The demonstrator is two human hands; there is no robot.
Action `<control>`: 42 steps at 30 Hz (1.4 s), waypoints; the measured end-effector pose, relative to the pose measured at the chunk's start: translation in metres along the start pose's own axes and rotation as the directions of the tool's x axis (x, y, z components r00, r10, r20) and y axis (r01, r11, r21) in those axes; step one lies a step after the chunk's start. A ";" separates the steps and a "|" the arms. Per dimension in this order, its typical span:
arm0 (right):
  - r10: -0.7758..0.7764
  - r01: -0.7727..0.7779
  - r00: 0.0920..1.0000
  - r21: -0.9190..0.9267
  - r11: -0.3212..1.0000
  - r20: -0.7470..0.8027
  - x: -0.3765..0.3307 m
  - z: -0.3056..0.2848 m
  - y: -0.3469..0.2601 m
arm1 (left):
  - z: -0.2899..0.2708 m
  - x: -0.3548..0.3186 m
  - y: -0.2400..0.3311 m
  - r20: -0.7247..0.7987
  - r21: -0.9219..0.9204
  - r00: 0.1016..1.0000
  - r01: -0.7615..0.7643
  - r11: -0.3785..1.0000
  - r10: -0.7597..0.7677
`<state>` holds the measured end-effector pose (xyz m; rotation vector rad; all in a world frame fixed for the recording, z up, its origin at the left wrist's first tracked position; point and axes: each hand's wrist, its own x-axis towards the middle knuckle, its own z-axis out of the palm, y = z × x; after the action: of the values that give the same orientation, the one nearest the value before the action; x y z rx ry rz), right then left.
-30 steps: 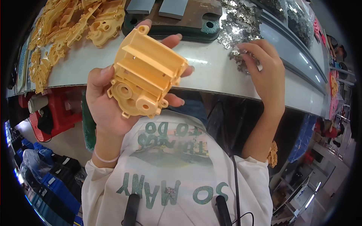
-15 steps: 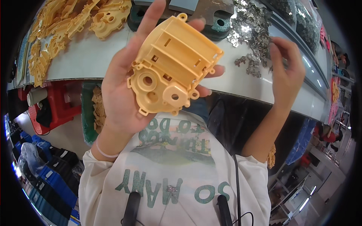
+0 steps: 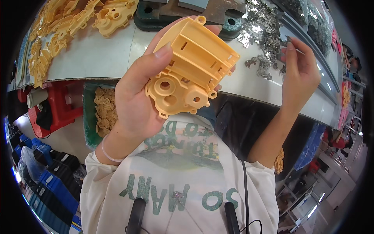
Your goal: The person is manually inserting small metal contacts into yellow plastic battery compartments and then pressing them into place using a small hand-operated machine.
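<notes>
While your left hand (image 3: pixel 136 91) is clamped on the yellow housing (image 3: pixel 194 58), thumb over its rim and fingers behind it, the ribbed and bossed face is turned up towards you, presumably for a clear view of its slots and holes. The housing is raised on your side of the dark base (image 3: pixel 225 13), tilted, and covers part of that base's near edge from view.

Your right hand (image 3: pixel 300 74) is to the right of the base, with thumb and forefinger drawn close; whether they grip a piece, you cannot be told from this view. It is beside the loose metal pieces (image 3: pixel 267 43), spread right of the base, probably put there to suit a fingertip pick.

Beyond that hand, farther right of the base, the grey strip (image 3: pixel 325 70) limits sideways room. Left of the base, bare white table (image 3: pixel 101 58) separates it from the heaped yellow parts (image 3: pixel 58 29). On your side of the base, the table edge runs beneath both arms; the green bin (image 3: pixel 89 128) is lower, nearer you and left of the base.
</notes>
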<state>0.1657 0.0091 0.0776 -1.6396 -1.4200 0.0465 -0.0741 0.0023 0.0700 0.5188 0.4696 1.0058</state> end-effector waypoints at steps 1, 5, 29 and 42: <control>0.070 -0.071 0.997 0.051 0.996 0.011 -0.001 0.000 0.001 | 0.001 0.000 0.000 -0.010 0.030 1.000 0.001 1.000 -0.001; -0.162 0.170 0.984 -0.130 0.977 0.071 0.003 0.000 0.006 | -0.002 -0.002 0.001 -0.015 0.021 1.000 0.004 1.000 -0.003; 0.163 -0.505 0.858 0.740 0.444 0.488 -0.030 -0.006 -0.025 | -0.008 0.002 -0.010 0.061 -0.041 0.998 -0.022 0.999 0.024; 0.200 -0.498 0.854 0.645 0.580 0.480 -0.053 -0.001 -0.063 | 0.010 0.005 0.000 -0.325 -0.118 0.937 0.095 0.989 -0.129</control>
<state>0.1006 -0.0402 0.0913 -1.1758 -1.0461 1.0998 -0.0658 0.0047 0.0778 0.2274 0.7374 1.0048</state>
